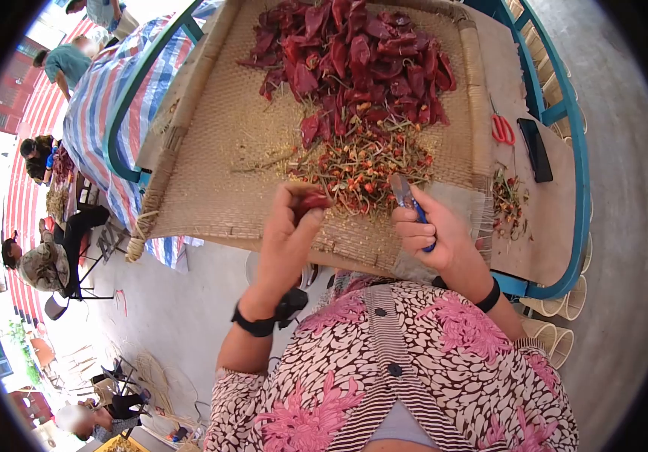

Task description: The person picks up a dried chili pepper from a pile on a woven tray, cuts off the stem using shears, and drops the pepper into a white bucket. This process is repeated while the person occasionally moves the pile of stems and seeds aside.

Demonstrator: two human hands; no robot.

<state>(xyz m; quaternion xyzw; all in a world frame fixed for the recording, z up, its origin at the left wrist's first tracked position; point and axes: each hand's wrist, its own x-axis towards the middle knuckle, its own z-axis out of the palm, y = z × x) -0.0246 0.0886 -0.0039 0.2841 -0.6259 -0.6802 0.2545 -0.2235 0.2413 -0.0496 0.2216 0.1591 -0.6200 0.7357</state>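
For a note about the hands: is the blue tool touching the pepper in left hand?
Apart: the head view shows stems in the gap between blue tool and pepper.

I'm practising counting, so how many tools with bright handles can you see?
2. The blue-handled tool is in the right hand, and the red-handled scissors lie beside the black phone. More could be hidden under the peppers.

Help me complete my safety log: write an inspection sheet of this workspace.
Surface: woven tray, yellowish bits strewn over it
Job's things: red peppers heaped at the far side; stem pile nearer
Clutter: red-handled scissors and black phone on the board beside the tray
Hands: left hand holds a red piece; right hand holds a blue-handled tool
Cables: nothing seen on tray or board
Surroundings: striped sheet and people left; pale baskets right
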